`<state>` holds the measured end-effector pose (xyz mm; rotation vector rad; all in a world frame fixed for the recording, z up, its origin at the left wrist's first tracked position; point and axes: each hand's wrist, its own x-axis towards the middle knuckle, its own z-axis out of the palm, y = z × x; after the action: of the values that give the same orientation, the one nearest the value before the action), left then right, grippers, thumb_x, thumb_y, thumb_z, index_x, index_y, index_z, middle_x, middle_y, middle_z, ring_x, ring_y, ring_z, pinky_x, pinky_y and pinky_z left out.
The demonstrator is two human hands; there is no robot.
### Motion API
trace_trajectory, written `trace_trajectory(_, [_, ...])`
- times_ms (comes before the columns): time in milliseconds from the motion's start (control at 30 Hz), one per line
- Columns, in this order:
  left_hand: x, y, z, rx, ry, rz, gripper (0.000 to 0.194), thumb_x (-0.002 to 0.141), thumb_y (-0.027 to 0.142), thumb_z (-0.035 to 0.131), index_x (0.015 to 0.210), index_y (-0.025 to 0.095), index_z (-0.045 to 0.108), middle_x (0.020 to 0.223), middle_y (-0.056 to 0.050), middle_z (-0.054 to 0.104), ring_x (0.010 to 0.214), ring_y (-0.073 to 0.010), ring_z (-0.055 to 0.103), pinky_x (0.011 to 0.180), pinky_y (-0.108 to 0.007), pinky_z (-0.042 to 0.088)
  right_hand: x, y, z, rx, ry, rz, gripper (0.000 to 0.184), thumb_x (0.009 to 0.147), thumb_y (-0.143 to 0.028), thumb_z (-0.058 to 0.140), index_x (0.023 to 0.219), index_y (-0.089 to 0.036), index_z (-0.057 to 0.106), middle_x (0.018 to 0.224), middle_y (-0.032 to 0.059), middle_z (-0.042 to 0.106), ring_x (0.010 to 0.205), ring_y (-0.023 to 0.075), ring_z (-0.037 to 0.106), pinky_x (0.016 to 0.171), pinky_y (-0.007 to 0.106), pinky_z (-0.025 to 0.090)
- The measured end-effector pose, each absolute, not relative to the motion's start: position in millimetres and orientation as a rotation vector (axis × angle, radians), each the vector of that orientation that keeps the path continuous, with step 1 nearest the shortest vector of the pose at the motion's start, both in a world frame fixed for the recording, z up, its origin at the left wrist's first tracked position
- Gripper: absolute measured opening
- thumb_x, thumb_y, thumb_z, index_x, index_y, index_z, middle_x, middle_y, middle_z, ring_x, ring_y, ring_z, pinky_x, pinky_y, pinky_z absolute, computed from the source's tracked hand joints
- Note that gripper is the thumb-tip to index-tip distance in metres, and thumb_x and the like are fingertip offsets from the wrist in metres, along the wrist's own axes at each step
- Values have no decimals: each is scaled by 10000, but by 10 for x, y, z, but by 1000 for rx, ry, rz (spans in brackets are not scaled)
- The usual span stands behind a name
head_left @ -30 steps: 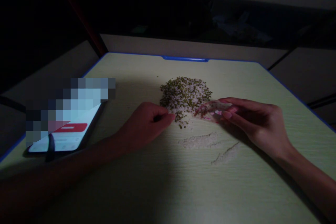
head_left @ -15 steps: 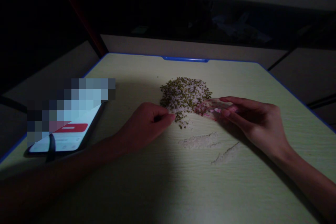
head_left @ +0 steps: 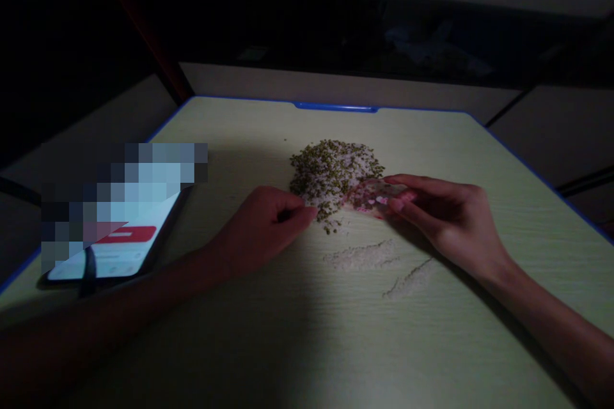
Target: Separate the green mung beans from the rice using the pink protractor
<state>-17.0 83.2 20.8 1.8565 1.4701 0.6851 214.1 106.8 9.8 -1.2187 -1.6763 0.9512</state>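
A heap of mixed green beans and white rice [head_left: 333, 169] lies on a pale table [head_left: 297, 345] with a blue rim. My left hand [head_left: 261, 227] rests on the table with fingers curled, its fingertips pinched together at the heap's near left edge. My right hand [head_left: 444, 217] grips a small clear pink-patterned card [head_left: 371, 195] and holds its edge against the heap's near right side. Two thin streaks of white rice [head_left: 359, 255] lie on the table just in front of the heap.
A lit phone [head_left: 122, 243] lies on the table at the left, its upper part blurred, with a dark cable at its near end. A dark red post [head_left: 144, 25] rises behind the table's left corner. The surroundings are dark.
My right hand has slid the card a little to the left, into the heap's edge. The left hand has stayed where it was.
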Motion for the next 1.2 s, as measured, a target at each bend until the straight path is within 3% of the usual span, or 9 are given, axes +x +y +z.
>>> trace_trajectory(500, [-185,837,203,1860,1450,709,370,756,314,435,448,174,284,457,69,210,422,-46,235,397,-190,165,2140,1064,105,-1185,-1659,1134,237,711,-220,670,944,-200,709,645,12,654,538,95,565,503,204,481])
trace_trajectory(767, [-177,826,194,1863,1454,706,372,760,299,437,446,174,284,453,70,214,418,-47,237,396,-192,166,2144,1068,135,-1176,-1786,1131,300,750,-239,630,1026,-127,669,922,105,704,762,173,636,653,282,517])
trace_trajectory(1200, [-182,837,194,1881,1457,704,380,756,307,439,444,178,265,455,68,197,419,-51,230,408,-204,162,2212,1045,153,-1165,-1854,1091,261,714,-208,662,970,-177,704,891,63,722,671,135,636,556,223,515])
